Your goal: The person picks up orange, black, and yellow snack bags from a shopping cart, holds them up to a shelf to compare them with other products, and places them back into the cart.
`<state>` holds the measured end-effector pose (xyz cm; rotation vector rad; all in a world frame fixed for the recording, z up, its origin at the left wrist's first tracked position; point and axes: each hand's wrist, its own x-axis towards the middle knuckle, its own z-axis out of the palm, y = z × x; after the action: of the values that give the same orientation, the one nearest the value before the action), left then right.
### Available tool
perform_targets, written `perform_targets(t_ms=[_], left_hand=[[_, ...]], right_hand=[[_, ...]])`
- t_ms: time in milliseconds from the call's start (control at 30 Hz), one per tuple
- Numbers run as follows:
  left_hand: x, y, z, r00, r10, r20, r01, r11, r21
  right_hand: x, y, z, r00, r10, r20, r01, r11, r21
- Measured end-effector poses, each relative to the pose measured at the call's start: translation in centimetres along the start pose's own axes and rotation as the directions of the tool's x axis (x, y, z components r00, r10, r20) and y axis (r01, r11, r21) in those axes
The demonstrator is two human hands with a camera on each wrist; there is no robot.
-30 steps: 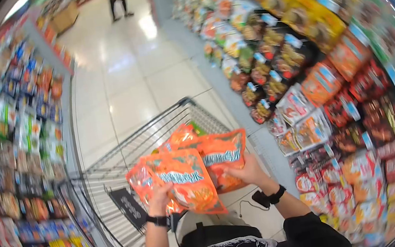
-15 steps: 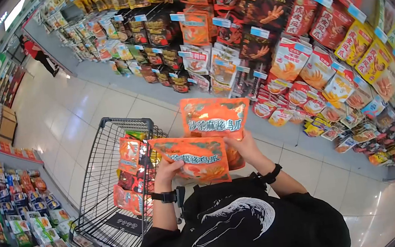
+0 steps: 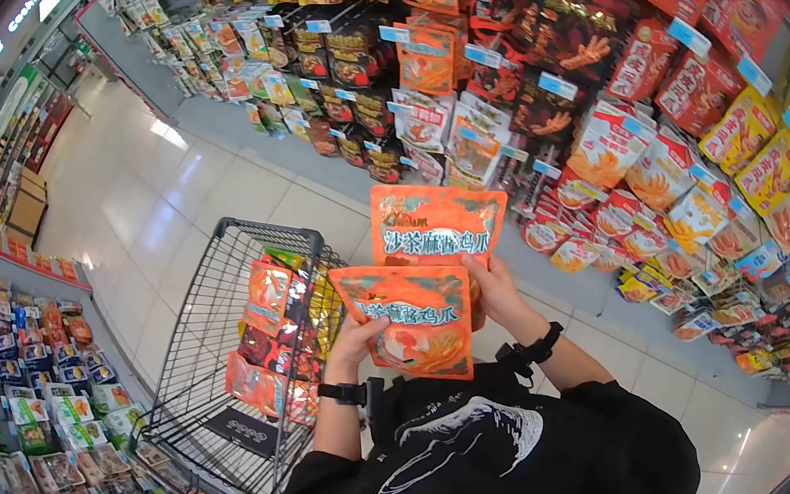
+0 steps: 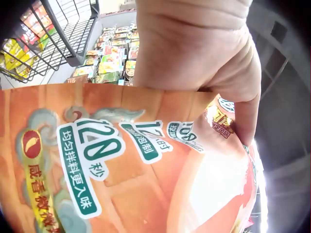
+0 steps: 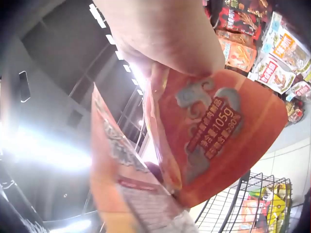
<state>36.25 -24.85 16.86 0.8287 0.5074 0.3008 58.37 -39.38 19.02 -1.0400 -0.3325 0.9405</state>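
I hold two orange snack packets in front of my chest. My left hand (image 3: 360, 341) grips the nearer orange packet (image 3: 417, 320) by its lower left edge; the left wrist view shows that hand (image 4: 209, 58) pinching the packet (image 4: 107, 160) from behind. My right hand (image 3: 501, 295) grips the farther orange packet (image 3: 437, 224), which stands higher and partly behind the first. The right wrist view shows that hand (image 5: 170, 39) closed on the packet's (image 5: 218, 131) edge. Both packets face me upright.
A black wire shopping cart (image 3: 212, 313) stands at my left front, with several orange and yellow packets (image 3: 273, 345) inside. Shelves full of hanging snack bags (image 3: 595, 87) line the right side. A lower shelf of packets (image 3: 43, 398) runs along the left. Tiled aisle floor (image 3: 135, 193) stretches ahead.
My view has swung right from the cart toward the shelves. Both hands kept their packets and raised them slightly, the right one now higher behind the left one.
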Motion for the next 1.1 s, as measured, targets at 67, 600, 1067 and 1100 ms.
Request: perform_targets(t_ms=[67,600,1067,1100], left_hand=[[1.4,0.7,-0.9,0.997,0.073,-0.011,-0.072,0.997,0.029],[16.7,12.1,-10.8,0.991,0.002,0.133,-0.001,1.000,-0.009],[26.9,14.6,-12.3,0.978,-0.036,0.206,-0.031,0.949,0.313],[27.6,14.5,-12.3,0.978,-0.040,0.205,-0.026,0.950,0.310]], right_hand=[[2.6,0.2,1.2,0.999,0.010,0.039,-0.011,0.999,0.031],[22.9,-8.9,6.5,0.991,0.099,0.087,-0.060,0.927,-0.370],[28.6,-10.4,4.3,0.975,-0.098,-0.199,0.025,0.940,-0.340],[28.9,-10.7,4.1,0.968,-0.148,-0.204,0.048,0.903,-0.426]])
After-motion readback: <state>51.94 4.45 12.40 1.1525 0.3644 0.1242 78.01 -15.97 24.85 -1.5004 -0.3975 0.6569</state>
